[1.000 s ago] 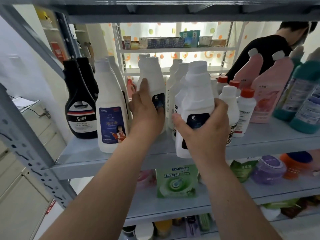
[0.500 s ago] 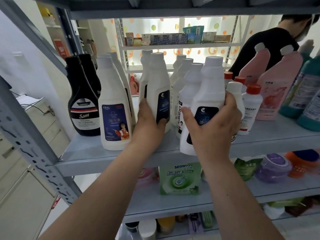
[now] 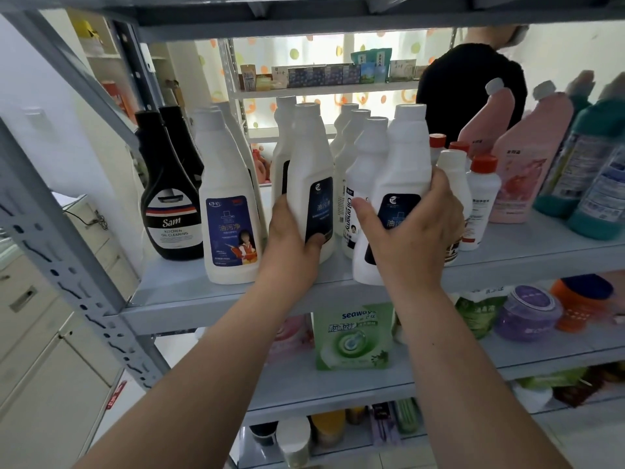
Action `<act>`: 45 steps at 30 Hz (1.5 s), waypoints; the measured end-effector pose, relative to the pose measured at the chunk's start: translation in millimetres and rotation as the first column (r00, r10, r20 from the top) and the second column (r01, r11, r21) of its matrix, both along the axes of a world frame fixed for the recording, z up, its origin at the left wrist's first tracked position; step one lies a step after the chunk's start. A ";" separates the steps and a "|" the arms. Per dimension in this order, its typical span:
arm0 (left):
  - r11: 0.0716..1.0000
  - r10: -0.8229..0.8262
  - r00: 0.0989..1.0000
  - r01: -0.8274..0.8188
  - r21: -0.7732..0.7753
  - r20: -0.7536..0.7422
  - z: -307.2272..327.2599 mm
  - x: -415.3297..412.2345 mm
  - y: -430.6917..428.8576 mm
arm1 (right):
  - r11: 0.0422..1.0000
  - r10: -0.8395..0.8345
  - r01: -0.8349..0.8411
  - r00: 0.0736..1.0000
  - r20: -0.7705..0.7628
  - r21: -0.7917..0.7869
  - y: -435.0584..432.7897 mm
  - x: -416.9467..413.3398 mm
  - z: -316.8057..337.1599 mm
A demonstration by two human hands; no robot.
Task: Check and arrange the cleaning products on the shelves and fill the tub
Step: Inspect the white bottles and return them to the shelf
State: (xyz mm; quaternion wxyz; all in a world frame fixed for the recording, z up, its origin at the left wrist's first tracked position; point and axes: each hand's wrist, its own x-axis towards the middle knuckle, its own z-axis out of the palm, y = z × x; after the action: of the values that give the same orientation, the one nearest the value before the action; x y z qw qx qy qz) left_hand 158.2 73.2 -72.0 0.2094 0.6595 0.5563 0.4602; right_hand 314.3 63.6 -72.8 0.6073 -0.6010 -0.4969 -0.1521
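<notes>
On the grey shelf (image 3: 189,292) stand several white cleaner bottles with dark blue labels. My left hand (image 3: 291,238) grips the lower part of one white bottle (image 3: 311,154) standing upright mid-shelf. My right hand (image 3: 411,235) holds a second white bottle (image 3: 402,157) near the shelf's front edge, tilted slightly right, its base at the lip. Between them stands a white "Oil enemy" bottle (image 3: 365,164). No tub is in view.
Left on the shelf are black "Sam" bottles (image 3: 169,204) and a white bottle with a blue picture label (image 3: 226,198). Red-capped bottles (image 3: 482,198), pink bottles (image 3: 521,164) and teal bottles (image 3: 595,170) stand right. A green pouch (image 3: 351,336) sits below. A person in black (image 3: 466,86) stands behind.
My left hand slid down from the bottle's neck to its lower body. My right hand set its bottle closer beside the other white bottles. The view moved nearer.
</notes>
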 end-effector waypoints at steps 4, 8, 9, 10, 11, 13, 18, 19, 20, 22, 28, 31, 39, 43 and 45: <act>0.999 -0.025 0.999 0.024 0.031 0.023 -2.7 -3.8 -18.3 | 0.995 0.037 -0.032 0.998 0.049 -0.094 -9.4 2.4 -5.3; 0.994 -0.076 0.997 0.074 0.083 0.024 -6.5 -11.4 -39.3 | 0.990 0.050 -0.040 0.997 0.065 -0.136 -22.5 1.0 -11.5; 0.992 -0.090 0.996 0.088 0.093 0.015 -6.6 -13.9 -45.3 | 0.990 0.055 -0.046 0.996 0.066 -0.134 -25.6 1.3 -13.3; 0.990 -0.103 0.995 0.102 0.102 0.009 -6.2 -16.9 -51.4 | 0.990 0.066 -0.058 0.996 0.055 -0.132 -29.4 1.5 -15.2; 0.987 -0.115 0.993 0.114 0.110 0.008 -5.4 -19.9 -58.1 | 0.989 0.079 -0.073 0.996 0.041 -0.130 -33.7 1.9 -17.8; 0.984 -0.134 0.991 0.131 0.118 0.019 -3.8 -26.2 -72.5 | 0.987 0.113 -0.109 0.993 0.026 -0.122 -46.5 -1.0 -23.3; 0.968 -0.248 0.949 0.235 0.090 0.196 -6.3 -43.3 -111.3 | 0.932 0.345 -0.337 0.937 0.044 -0.135 -90.7 -27.2 -32.0; 0.960 -0.279 0.932 0.265 0.090 0.229 -8.3 -45.4 -121.1 | 0.880 0.442 -0.439 0.897 -0.024 -0.183 -100.7 -33.0 -30.6; 0.955 -0.296 0.923 0.280 0.102 0.245 -11.0 -47.0 -130.8 | 0.785 0.557 -0.579 0.816 -0.156 -0.220 -110.1 -39.5 -28.5; 0.952 -0.302 0.916 0.275 0.135 0.264 -16.9 -49.1 -149.6 | 0.487 0.710 -0.868 0.459 -0.534 -0.098 -128.4 -54.5 -22.7; 0.980 -0.172 0.876 0.199 -0.013 0.452 -23.4 -53.1 -197.9 | 0.256 0.408 -0.890 -0.255 -0.877 0.378 -164.5 -83.2 -30.8; 0.958 -0.123 0.842 0.239 -0.158 0.526 -35.8 -59.7 -209.1 | 0.228 0.359 -0.874 -0.334 -0.872 0.428 -181.9 -93.9 -41.7; 0.783 -0.214 0.800 0.483 -0.391 0.560 -58.0 -86.5 -243.9 | 0.438 0.482 -0.885 0.081 -0.872 0.160 -207.0 -122.0 -67.8; 0.728 -0.303 0.775 0.564 -0.391 0.554 -65.4 -105.9 -257.1 | 0.531 0.464 -0.848 0.288 -0.838 0.002 -219.6 -130.6 -74.6; 0.777 -0.284 0.781 0.527 -0.344 0.556 -67.8 -112.3 -265.3 | 0.473 0.447 -0.880 0.206 -0.871 0.035 -223.6 -132.8 -72.9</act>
State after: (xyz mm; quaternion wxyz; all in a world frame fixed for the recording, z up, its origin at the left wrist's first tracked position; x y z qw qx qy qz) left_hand 45.9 -192.1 -139.8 0.5932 0.5598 0.4229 0.3949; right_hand 181.5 -160.0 -145.7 0.5871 -0.4351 -0.4064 0.5485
